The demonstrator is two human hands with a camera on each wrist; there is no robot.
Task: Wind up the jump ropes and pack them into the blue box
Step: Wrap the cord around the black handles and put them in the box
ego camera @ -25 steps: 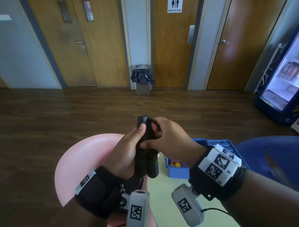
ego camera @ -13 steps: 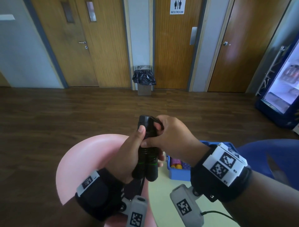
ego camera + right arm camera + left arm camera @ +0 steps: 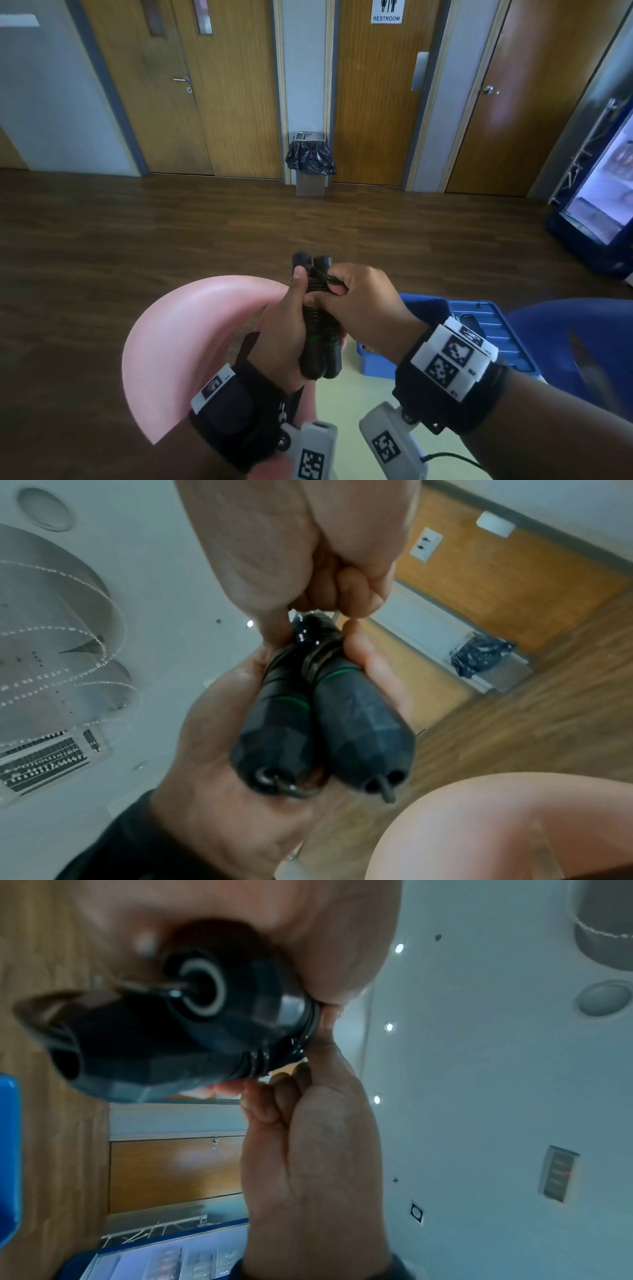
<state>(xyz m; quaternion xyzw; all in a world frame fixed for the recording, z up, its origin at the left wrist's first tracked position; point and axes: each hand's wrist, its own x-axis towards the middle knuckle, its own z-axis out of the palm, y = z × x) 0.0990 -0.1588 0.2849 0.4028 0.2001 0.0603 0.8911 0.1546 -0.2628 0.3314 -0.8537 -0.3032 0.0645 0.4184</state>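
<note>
left hand: the left hand (image 3: 284, 329) is wrapping round both black handles (image 3: 320, 353) of the jump rope, holding them side by side and upright, thumb lying along the top end

right hand: the right hand (image 3: 363, 305) is curling into a fist against the upper part of the handles, pinching the thin black cord (image 3: 330, 278) where it's crossing over the coils

jump rope: the jump rope (image 3: 322, 715) is sitting up in the air between the two hands, above the table edge. cord is lying in tight loops round the middle of the handles, just above the green rings (image 3: 337, 672). from the right wrist view the butt ends are pointing at the camera, cord coming out of each

blue box: the blue box (image 3: 387, 363) is sitting on the pale table (image 3: 346, 397) just right of the hands, mostly hiding behind the right wrist. can't tell what's inside it

lid: a ribbed blue lid (image 3: 493, 329) is standing just behind the box

other stuff: pink chair (image 3: 178, 335) is sitting under the left arm, bin with a black bag (image 3: 310, 161) is standing by the restroom door (image 3: 373, 96)
</note>
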